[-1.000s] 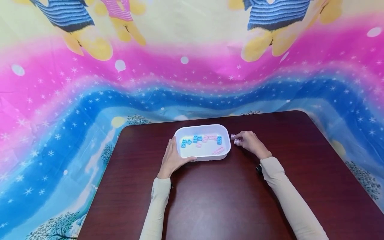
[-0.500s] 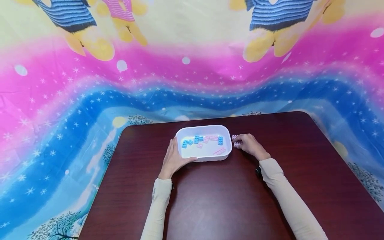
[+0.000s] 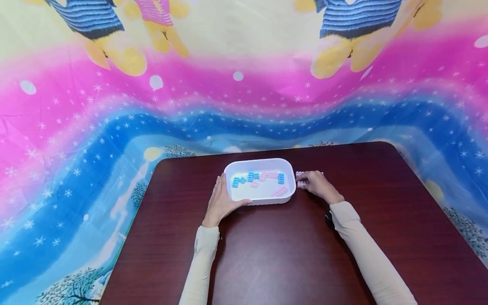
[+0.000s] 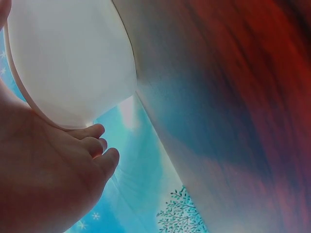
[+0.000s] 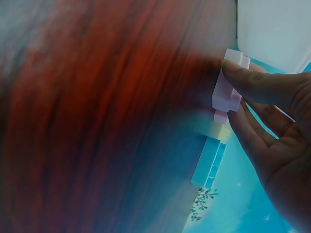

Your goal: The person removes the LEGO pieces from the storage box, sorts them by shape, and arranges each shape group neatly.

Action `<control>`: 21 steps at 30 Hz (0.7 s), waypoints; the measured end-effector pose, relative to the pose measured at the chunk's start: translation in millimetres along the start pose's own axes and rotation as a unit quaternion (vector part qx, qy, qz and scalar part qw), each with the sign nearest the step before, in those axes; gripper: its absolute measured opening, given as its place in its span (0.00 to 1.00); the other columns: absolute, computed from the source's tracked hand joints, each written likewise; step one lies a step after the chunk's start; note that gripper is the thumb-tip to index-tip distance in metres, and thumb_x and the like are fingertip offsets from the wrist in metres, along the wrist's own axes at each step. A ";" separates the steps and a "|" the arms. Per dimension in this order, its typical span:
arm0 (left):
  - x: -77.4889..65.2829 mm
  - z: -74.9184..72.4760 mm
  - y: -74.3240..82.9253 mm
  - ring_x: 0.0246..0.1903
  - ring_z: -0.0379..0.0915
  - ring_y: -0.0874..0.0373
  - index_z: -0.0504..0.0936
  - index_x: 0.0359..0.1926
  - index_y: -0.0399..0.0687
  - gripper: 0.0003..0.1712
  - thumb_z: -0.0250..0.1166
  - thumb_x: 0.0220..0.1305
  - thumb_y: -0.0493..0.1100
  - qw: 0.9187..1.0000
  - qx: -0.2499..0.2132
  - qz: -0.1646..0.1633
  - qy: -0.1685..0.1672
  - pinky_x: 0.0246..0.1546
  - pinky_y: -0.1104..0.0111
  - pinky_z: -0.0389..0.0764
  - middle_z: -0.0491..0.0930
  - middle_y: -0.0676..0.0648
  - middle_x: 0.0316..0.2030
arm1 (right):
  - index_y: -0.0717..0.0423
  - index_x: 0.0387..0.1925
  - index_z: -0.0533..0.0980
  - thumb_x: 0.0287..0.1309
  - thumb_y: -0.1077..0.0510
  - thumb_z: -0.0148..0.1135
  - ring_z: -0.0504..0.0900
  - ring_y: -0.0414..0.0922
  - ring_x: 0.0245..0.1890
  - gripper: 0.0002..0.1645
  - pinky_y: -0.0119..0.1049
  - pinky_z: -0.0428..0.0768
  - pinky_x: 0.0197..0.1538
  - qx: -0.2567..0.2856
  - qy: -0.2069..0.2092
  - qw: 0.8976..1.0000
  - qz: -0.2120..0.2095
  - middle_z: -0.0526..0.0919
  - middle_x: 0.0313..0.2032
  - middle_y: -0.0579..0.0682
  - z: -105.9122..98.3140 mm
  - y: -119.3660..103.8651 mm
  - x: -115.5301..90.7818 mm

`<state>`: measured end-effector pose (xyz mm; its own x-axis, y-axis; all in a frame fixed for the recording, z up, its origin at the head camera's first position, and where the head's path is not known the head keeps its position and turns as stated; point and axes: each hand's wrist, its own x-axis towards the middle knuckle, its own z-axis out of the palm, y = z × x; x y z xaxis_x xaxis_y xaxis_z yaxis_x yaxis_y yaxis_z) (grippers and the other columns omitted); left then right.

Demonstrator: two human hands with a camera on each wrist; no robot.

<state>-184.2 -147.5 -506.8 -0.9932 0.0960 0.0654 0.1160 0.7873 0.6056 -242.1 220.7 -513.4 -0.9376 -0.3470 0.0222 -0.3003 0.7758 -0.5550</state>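
A white plastic tub (image 3: 263,201) stands on the table with several blue and pink toy building blocks lying inside. My left hand (image 3: 220,201) holds its near left corner, thumb along the front wall and fingers along the left side. In the left wrist view the fingers (image 4: 92,141) rest at the tub's outer wall. Just right of the tub, my right hand (image 3: 317,184) pinches a pink building block (image 5: 226,90) between thumb and fingers, low over the table. Another pink block (image 3: 299,173) lies just beyond it, partly covered by the hand.
The dark wooden table (image 3: 259,254) spreads around the tub. A blue building block (image 5: 206,161) lies past the right hand in the right wrist view. A printed cloth (image 3: 244,93) hangs behind the table's far edge.
The right hand has come slightly nearer with the pink block, so the gap to the other pink block has widened. The left hand stays on the tub. The whole head view has shifted slightly.
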 end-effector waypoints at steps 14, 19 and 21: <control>0.0 0.1 0.6 0.83 0.39 0.42 0.43 0.85 0.37 0.80 0.81 0.48 0.70 1.000 -0.004 0.008 0.001 0.80 0.49 0.49 0.47 0.37 0.83 | 0.67 0.56 0.85 0.63 0.72 0.71 0.83 0.63 0.56 0.19 0.59 0.82 0.58 0.018 0.019 0.999 -0.020 0.85 0.54 0.67 -5.7 3.2 -5.1; -0.2 0.4 0.8 0.83 0.38 0.42 0.43 0.85 0.36 0.81 0.82 0.47 0.70 1.000 -0.003 0.004 0.002 0.80 0.49 0.49 0.47 0.36 0.83 | 0.66 0.56 0.85 0.62 0.73 0.71 0.83 0.63 0.55 0.20 0.58 0.83 0.58 0.046 0.024 0.999 -0.009 0.86 0.54 0.66 -12.9 3.5 -6.8; -0.3 0.5 0.6 0.83 0.38 0.42 0.43 0.85 0.36 0.81 0.82 0.47 0.70 1.000 0.000 0.004 0.001 0.80 0.50 0.49 0.47 0.36 0.83 | 0.67 0.56 0.85 0.60 0.74 0.72 0.84 0.62 0.53 0.21 0.57 0.83 0.56 0.053 0.030 0.998 -0.008 0.86 0.53 0.66 -16.5 2.7 -6.6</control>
<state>-183.8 -146.8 -506.8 -0.9922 0.1008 0.0728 0.1243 0.7863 0.6053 -239.5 233.8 -501.4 -0.9427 -0.3239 0.0799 -0.2979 0.7094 -0.6387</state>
